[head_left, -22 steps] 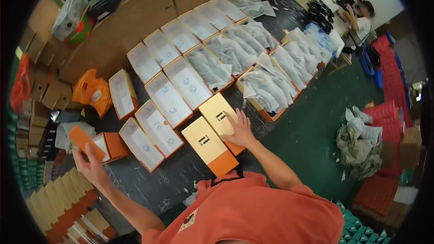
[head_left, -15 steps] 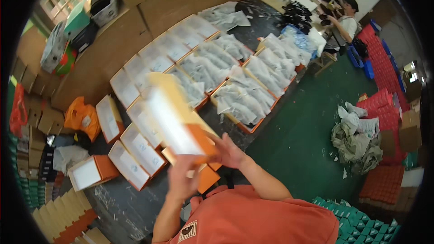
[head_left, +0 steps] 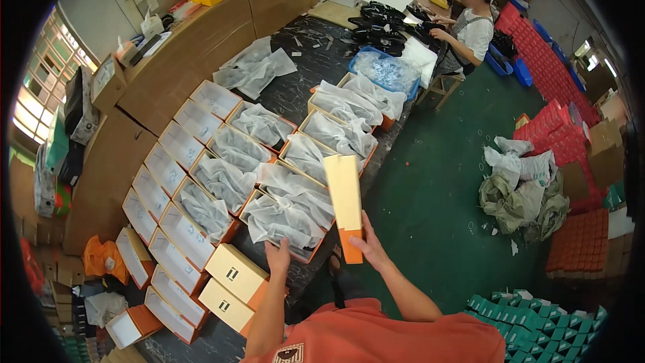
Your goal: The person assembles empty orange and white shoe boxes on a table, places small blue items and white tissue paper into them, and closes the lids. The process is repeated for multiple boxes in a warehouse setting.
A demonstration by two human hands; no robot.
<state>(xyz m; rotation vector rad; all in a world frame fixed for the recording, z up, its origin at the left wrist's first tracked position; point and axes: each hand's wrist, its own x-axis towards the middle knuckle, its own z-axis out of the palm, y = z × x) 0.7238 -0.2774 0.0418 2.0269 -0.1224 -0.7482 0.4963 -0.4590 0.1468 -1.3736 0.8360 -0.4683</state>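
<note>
My right hand point(head_left: 366, 245) grips the lower, orange end of a long tan box lid point(head_left: 344, 195), held upright and edge-on above the table's near edge. My left hand point(head_left: 277, 256) rests with fingers apart on the near rim of an open orange shoe box point(head_left: 306, 256) filled with white wrapping paper. Two closed boxes with tan lids point(head_left: 234, 272) sit just left of my left forearm, near the table edge.
Rows of open paper-filled boxes point(head_left: 228, 181) and white-lined lids point(head_left: 164, 175) cover the dark table. A seated person point(head_left: 470, 30) works at the far end by a blue bin point(head_left: 383, 70). Bags point(head_left: 521, 188) lie on the green floor, with red boxes point(head_left: 578, 245) and green boxes point(head_left: 537, 316) stacked at right.
The tan lid, first lifted with both hands in front of me, is now in my right hand alone, turned edge-on at right. My left hand has dropped to the open box.
</note>
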